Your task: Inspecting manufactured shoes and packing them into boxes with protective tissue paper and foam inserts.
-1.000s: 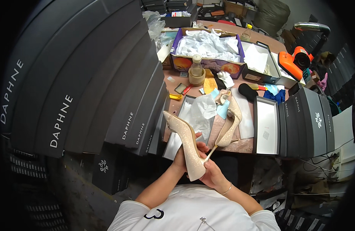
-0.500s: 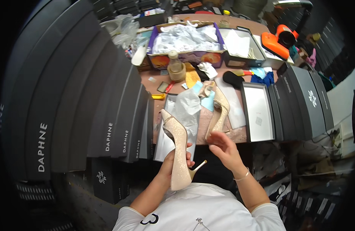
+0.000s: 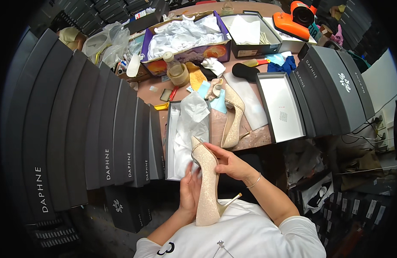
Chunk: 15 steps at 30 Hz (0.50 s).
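Note:
A pale glittery high-heeled shoe (image 3: 209,195) is held in front of my white shirt, toe pointing away and heel toward the right. My left hand (image 3: 190,191) holds it from the left, its fingers partly hidden behind the shoe. At the front part, near the thin strap, my right hand (image 3: 233,164) grips the shoe with the thumb on its side. Its matching shoe (image 3: 235,122) lies on the table just beyond my right hand. Left of that shoe, an open shoebox (image 3: 168,137) contains crumpled white tissue paper (image 3: 194,112).
Dark shoeboxes (image 3: 76,142) line my left side, and more boxes (image 3: 334,92) stand at the right beside an open white-lined box (image 3: 289,116). Farther back are a purple carton (image 3: 218,52) of crumpled paper, a glass jar (image 3: 179,76), a brush (image 3: 254,63) and an orange device (image 3: 289,26).
My right hand has moved left from beside the second shoe onto the held shoe. The held shoe has shifted slightly right and nearer my body. My view has also shifted.

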{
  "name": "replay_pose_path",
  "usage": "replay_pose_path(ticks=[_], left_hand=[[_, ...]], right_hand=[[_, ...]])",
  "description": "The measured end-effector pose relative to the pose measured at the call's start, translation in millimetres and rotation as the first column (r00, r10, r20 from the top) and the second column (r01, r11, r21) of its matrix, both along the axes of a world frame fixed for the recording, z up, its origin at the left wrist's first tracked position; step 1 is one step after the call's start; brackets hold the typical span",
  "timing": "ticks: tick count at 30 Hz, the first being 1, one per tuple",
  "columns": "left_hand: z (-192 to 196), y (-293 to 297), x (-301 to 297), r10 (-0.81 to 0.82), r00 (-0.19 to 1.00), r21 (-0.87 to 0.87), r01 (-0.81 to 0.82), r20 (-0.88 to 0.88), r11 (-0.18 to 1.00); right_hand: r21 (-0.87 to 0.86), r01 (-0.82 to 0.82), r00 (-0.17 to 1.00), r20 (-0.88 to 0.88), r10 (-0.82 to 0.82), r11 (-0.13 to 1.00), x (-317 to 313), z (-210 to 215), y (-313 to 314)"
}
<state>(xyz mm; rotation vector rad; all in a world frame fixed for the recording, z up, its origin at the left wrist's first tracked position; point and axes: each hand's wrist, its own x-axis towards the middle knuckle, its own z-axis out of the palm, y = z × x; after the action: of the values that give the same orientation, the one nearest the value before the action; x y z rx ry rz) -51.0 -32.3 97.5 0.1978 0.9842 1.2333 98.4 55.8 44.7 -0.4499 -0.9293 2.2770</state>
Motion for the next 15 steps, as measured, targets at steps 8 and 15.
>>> replay_pose_path(ticks=[8, 15], left_hand=[[4, 30, -14, -0.116, 0.977, 0.14, 0.142, -0.181, 0.98], [2, 30, -15, -0.116, 0.892, 0.227, 0.234, -0.436, 0.945]], right_hand=[[0.101, -0.08, 0.994, 0.081, 0.072, 0.992, 4, 7, -4], [0.061, -0.097, 0.992, 0.086, 0.092, 0.993, 4, 11, -5]])
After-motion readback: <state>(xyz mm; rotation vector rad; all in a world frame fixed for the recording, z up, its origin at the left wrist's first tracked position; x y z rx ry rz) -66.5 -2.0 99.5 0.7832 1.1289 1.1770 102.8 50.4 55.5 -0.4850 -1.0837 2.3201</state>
